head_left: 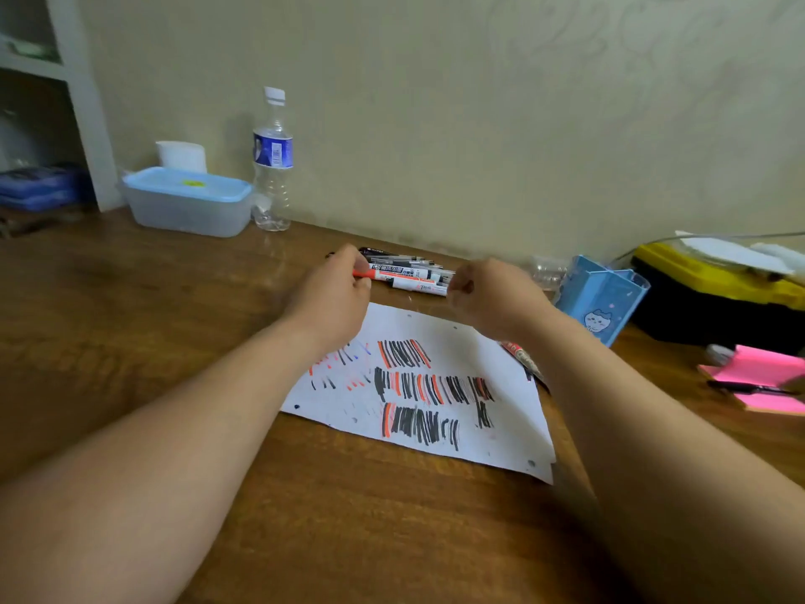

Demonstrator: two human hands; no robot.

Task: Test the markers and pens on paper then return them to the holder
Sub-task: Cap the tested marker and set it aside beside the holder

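Note:
A pile of markers and pens (405,272) lies on the wooden table beyond a white paper (418,385) covered with black and red strokes. My left hand (335,294) grips the left end of the pile, where a red-capped marker shows. My right hand (483,294) has its fingers curled at the pile's right end; whether it holds a pen is hidden. Another marker (520,357) lies on the paper's right edge, partly under my right forearm. A blue pen holder (601,303) stands to the right, close to my right wrist.
A lidded plastic box (187,202) and a water bottle (272,163) stand at the back left by the wall. A yellow and black case (718,289) sits at the right, with pink sticky notes (762,381) and a black pen in front of it.

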